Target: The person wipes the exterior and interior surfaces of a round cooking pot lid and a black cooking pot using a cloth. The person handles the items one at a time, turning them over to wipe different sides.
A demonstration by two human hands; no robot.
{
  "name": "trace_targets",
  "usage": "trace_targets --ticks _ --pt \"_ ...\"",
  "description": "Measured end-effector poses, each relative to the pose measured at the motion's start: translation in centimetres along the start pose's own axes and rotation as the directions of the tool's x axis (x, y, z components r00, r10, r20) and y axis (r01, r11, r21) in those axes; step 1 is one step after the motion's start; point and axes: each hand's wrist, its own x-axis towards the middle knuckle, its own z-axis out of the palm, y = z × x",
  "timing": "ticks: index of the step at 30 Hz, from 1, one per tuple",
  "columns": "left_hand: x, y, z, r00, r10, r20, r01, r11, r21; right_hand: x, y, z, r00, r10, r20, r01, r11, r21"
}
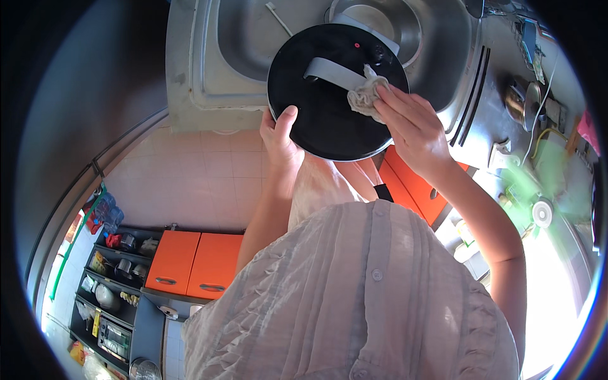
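A round black pan lid or base (332, 128) with a light grey strap-shaped handle (335, 73) is held in front of me, over the near edge of the sink. My left hand (282, 137) grips its lower left rim, the thumb on the black face. Bunched under the fingers of my right hand (411, 118) is a whitish cloth (368, 97), which touches the black face and the right end of the handle. A small red mark and a dark spot show near the disc's top. Whether it is a lid or another piece of cookware, I cannot tell.
Behind the disc lies a stainless steel sink (242, 47) holding a metal basin (413, 28) and a white-handled brush (279, 19). Black chopsticks or rods (470, 97) rest to its right, near a metal pot (515, 102). A green fan (541, 211) spins at right. Orange cabinets (173, 259) stand lower left.
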Motion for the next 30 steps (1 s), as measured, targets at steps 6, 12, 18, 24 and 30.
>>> trace_targets --ticks 6,12,18,24,30 --pt "0.3 -0.3 -0.4 0.999 0.031 0.035 -0.030 0.999 -0.014 8.1 -3.1 5.5 0.996 -0.037 -0.079 0.037 0.999 0.009" --pt "0.7 -1.6 -1.1 0.986 0.154 0.069 -0.145 0.983 -0.112 12.6 -8.1 6.6 0.900 0.088 0.428 0.116 0.897 -0.427" --pt "1.3 -1.8 -0.8 0.965 0.255 0.068 -0.261 0.959 0.109 6.9 -8.7 7.7 0.998 -0.056 0.039 0.065 0.962 -0.265" --pt "1.0 -0.9 0.5 0.993 0.078 -0.088 -0.086 0.991 -0.099 -2.1 -5.8 3.4 0.992 0.048 0.118 -0.033 0.991 -0.131" --pt "0.5 -0.1 0.7 0.998 0.061 -0.018 -0.061 0.997 -0.037 -1.6 -8.0 3.9 0.937 0.298 0.182 -0.224 0.914 -0.339"
